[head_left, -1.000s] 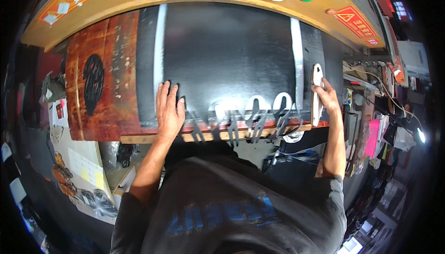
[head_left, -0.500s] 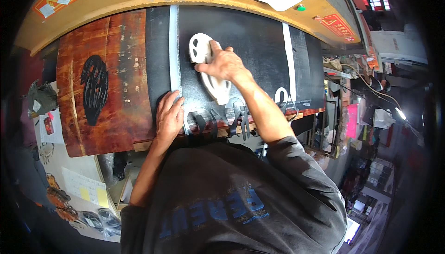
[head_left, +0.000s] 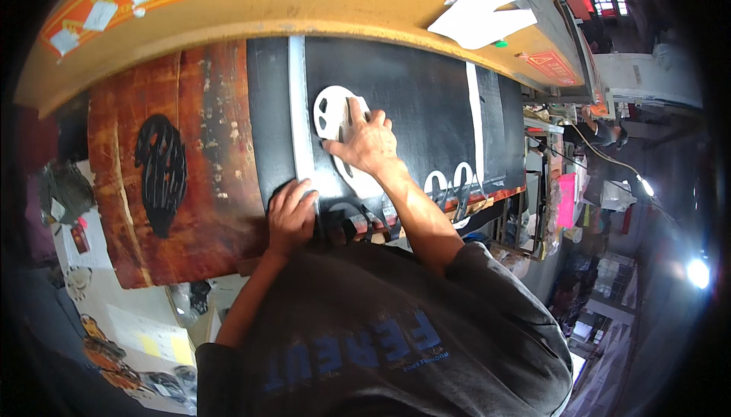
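Observation:
My right hand (head_left: pixel 366 141) lies over a white sole-shaped piece (head_left: pixel 330 113) with cut-out holes, on a black sheet (head_left: pixel 426 105). Its thumb reaches the piece's left edge, the index finger points away along the top, and the other fingers bend toward the right edge. The piece's near end is partly hidden by the hand and forearm. To the left, my left hand (head_left: pixel 292 215) rests with fingers laid out at the near end of a pale straight strip (head_left: pixel 300 113). Looped dark cut-out scraps (head_left: pixel 344 213) hang at the sheet's near edge, partly behind my right forearm.
A yellow machine beam (head_left: pixel 365 6) with green buttons spans the far side, white paper (head_left: pixel 485 14) on it. On the worn brown board (head_left: pixel 217 143) at left lies a black slotted sole-shaped piece (head_left: pixel 162 173). Another white strip (head_left: pixel 475 120) crosses the sheet at right.
The whole view has shifted, so the beam and board appear lower. My right hand stays on the white piece, which sits slightly closer to the pale strip. My left hand remains by the strip's near end.

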`<state>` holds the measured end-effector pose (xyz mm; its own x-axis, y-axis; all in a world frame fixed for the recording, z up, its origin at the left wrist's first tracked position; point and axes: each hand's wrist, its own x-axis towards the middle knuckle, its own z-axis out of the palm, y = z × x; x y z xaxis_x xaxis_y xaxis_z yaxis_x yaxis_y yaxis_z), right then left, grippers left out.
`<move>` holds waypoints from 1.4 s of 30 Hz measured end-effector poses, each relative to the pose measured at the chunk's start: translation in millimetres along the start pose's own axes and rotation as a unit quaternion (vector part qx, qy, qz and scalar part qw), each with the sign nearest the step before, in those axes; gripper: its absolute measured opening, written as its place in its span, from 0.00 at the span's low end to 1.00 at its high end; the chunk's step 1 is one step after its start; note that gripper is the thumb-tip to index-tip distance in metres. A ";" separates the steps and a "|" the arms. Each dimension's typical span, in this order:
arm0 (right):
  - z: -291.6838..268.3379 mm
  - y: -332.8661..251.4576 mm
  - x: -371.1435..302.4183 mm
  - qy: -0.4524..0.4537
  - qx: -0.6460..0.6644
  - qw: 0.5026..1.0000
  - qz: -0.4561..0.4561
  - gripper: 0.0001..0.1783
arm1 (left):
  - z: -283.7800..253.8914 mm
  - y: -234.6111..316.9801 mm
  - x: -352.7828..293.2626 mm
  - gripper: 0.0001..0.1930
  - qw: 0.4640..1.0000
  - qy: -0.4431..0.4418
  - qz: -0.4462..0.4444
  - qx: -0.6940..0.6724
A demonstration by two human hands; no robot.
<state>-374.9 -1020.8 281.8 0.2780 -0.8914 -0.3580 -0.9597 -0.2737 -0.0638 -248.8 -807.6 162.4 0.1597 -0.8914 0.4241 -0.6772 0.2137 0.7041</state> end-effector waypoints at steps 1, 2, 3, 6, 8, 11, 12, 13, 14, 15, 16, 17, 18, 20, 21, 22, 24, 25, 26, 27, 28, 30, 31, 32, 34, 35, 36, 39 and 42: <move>-0.7 5.2 -1.7 0.005 0.025 1.000 -0.009 0.64 | 0.1 -0.8 0.4 0.14 1.000 -0.007 -0.005 -0.008; -2.5 13.2 -3.4 0.020 0.078 0.997 -0.012 0.60 | 0.1 -2.2 1.1 0.14 1.000 -0.013 -0.007 -0.014; -3.5 24.0 -6.9 0.039 0.133 0.990 -0.020 0.57 | 0.0 -3.6 1.4 0.14 1.000 -0.008 -0.006 -0.026; -0.9 64.6 -16.9 0.078 0.231 0.969 -0.035 0.50 | -0.8 -6.7 -2.7 0.13 0.997 0.013 -0.003 -0.071; 9.9 97.0 -33.9 0.106 0.214 0.971 -0.031 0.42 | -3.1 -4.5 -13.4 0.12 0.994 0.033 -0.012 -0.099; 38.0 146.6 -76.2 0.203 0.245 0.946 -0.058 0.35 | -9.0 9.1 -42.1 0.09 0.990 0.052 -0.048 -0.126; 46.1 162.0 -88.3 0.197 0.319 0.926 -0.049 0.34 | -12.1 14.7 -51.1 0.08 0.990 0.057 -0.063 -0.109; 54.1 176.8 -101.7 0.181 0.362 0.913 -0.044 0.33 | -13.4 21.1 -60.0 0.08 0.989 0.072 -0.093 -0.091; 60.2 188.3 -113.0 0.160 0.426 0.890 -0.032 0.33 | -11.7 29.4 -65.6 0.08 0.988 0.101 -0.093 -0.077; 67.2 194.1 -123.3 0.119 0.494 0.861 -0.018 0.33 | -10.2 34.9 -72.2 0.08 0.990 0.088 -0.093 -0.067; 64.7 199.7 -129.1 0.149 0.525 0.837 -0.041 0.32 | -7.8 39.9 -65.5 0.08 0.991 0.083 -0.092 -0.057; 66.9 196.5 -132.0 0.168 0.477 0.862 -0.040 0.38 | -4.0 41.3 -61.9 0.08 0.990 0.068 -0.109 -0.050; 62.4 193.8 -133.1 0.196 0.393 0.893 -0.101 0.44 | -0.4 44.1 -54.6 0.08 0.996 0.080 0.023 0.027; 55.6 172.0 -125.8 0.213 0.265 0.928 -0.155 0.52 | 5.7 38.0 -28.4 0.08 0.994 0.092 -0.029 0.043; 51.5 157.4 -118.1 0.214 0.210 0.934 -0.194 0.55 | 7.9 33.9 -16.0 0.08 0.991 0.103 -0.078 0.026; 46.3 141.5 -107.3 0.193 0.164 0.950 -0.184 0.56 | 9.2 31.1 -7.2 0.08 0.992 0.097 -0.074 0.039; 37.9 121.7 -89.7 0.177 0.087 0.962 -0.187 0.57 | 11.9 26.3 9.5 0.07 0.990 0.113 -0.056 0.058; 36.2 116.8 -83.3 0.163 0.067 0.969 -0.172 0.57 | 12.8 25.0 14.1 0.07 0.991 0.111 -0.056 0.057; 35.8 113.0 -77.0 0.152 0.059 0.972 -0.172 0.57 | 13.2 24.0 17.2 0.07 0.990 0.113 -0.060 0.055; 36.5 112.0 -72.7 0.152 0.040 0.974 -0.165 0.57 | 13.9 24.1 17.5 0.06 0.989 0.115 -0.073 0.051; 38.5 112.5 -69.7 0.153 0.031 0.973 -0.167 0.58 | 14.5 23.8 17.2 0.06 0.989 0.114 -0.074 0.049; 44.1 116.6 -68.5 0.170 0.014 0.966 -0.193 0.58 | 15.6 24.7 11.8 0.06 0.989 0.125 -0.064 0.051; 46.5 118.3 -69.0 0.181 0.006 0.961 -0.208 0.58 | 15.7 25.1 8.6 0.06 0.988 0.127 -0.068 0.052; 49.0 119.9 -70.7 0.214 -0.011 0.948 -0.234 0.58 | 15.8 25.8 4.1 0.06 0.988 0.125 -0.072 0.060; 52.5 120.9 -74.5 0.231 -0.019 0.935 -0.266 0.57 | 15.7 28.1 -5.7 0.06 0.989 0.122 -0.074 0.045; 54.2 120.1 -76.4 0.239 -0.018 0.928 -0.285 0.57 | 15.5 29.6 -11.0 0.06 0.989 0.123 -0.076 0.035; 55.7 119.7 -79.4 0.241 -0.010 0.923 -0.299 0.55 | 14.3 32.7 -17.6 0.06 0.989 0.111 -0.090 0.033; 65.6 113.4 -87.5 0.201 -0.014 0.939 -0.278 0.52 | 10.2 43.1 -38.8 0.07 0.989 0.088 -0.113 0.047; 83.6 103.0 -96.9 0.254 0.029 0.932 -0.258 0.51 | 5.6 52.9 -56.1 0.12 0.985 0.042 -0.158 0.048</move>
<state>-504.1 -932.4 232.0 0.6720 -0.7072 0.2196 -0.6900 -0.7057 -0.1609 -297.6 -748.6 172.7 0.4302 -0.8700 0.2408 -0.6476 -0.1116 0.7538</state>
